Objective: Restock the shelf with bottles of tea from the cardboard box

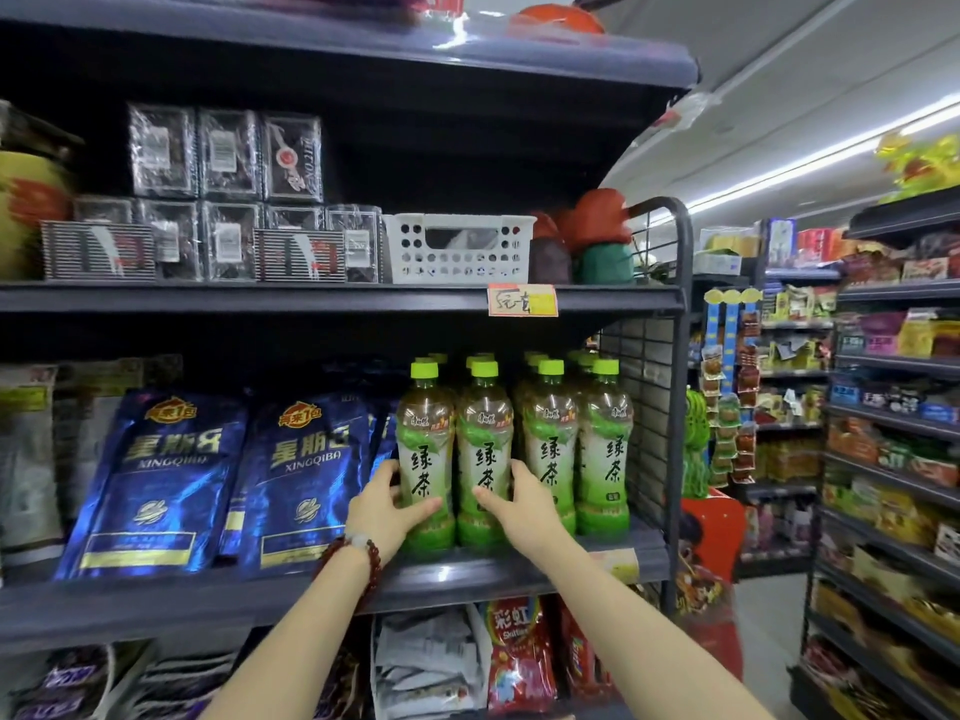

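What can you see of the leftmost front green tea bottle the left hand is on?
The leftmost clear plastic green tea bottle stands upright at the front of the grey metal shelf, with a lime-green cap, amber tea and a green-and-white label. The left hand grips its lower half; its neighbour bottle stands close beside it.

Inside a small grocery shop, along a packed aisle of snacks and drinks.

Dark metal shelving carries goods in rows: green-capped tea bottles standing upright beside shiny blue foil bags, with a handwritten price tag clipped to the shelf edge above them. Across the aisle, more racks hold bright packets, hanging snack strips dangle from an end panel, and strip lights run along the ceiling.
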`<state>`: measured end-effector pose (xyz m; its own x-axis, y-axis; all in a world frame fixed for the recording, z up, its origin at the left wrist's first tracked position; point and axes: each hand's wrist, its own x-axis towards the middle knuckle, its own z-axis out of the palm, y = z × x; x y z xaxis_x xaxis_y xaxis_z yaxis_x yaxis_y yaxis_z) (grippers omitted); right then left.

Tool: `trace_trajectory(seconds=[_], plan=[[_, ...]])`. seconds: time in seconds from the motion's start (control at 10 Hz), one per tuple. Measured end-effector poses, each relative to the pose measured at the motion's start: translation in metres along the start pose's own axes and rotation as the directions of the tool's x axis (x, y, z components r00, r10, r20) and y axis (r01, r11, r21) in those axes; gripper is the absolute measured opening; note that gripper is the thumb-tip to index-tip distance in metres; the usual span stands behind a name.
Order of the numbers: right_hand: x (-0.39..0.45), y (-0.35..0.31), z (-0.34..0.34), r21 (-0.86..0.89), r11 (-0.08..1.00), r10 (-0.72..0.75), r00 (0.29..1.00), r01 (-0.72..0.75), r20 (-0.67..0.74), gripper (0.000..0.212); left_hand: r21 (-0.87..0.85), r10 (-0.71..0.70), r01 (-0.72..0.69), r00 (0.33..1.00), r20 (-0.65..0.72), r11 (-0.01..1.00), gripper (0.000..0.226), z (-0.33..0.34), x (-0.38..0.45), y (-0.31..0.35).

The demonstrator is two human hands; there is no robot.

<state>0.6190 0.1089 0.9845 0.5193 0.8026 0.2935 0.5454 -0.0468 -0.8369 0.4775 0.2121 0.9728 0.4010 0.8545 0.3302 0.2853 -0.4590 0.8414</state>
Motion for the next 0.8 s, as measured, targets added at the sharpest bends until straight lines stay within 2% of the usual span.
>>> trace_trajectory(seconds=[0.3, 0.5, 0.6, 0.8], plan=[[-0.004, 0.000, 0.008, -0.035, 0.999, 0.024, 0.999, -0.025, -0.044, 0.071, 0.053, 0.015, -0.015, 1.000, -0.010, 0.998, 0.074, 0.008, 0.000, -0.003], [-0.011, -0.009, 0.011, -0.162, 0.984, 0.054, 0.992, -0.072, -0.114, 0.059, 0.309, -0.012, 0.014, 1.000, -0.009, 0.951, 0.070, 0.006, -0.006, 0.010], [-0.019, -0.012, 0.005, -0.241, 0.967, 0.056, 0.993, -0.080, -0.106, 0.050, 0.410, -0.026, 0.024, 1.000, 0.000, 0.912, 0.064, 0.003, -0.016, 0.016], [-0.044, -0.005, -0.013, -0.316, 0.949, 0.004, 1.000, -0.011, -0.022, 0.045, 0.433, 0.000, 0.004, 1.000, -0.009, 0.901, 0.054, -0.001, -0.046, 0.025]])
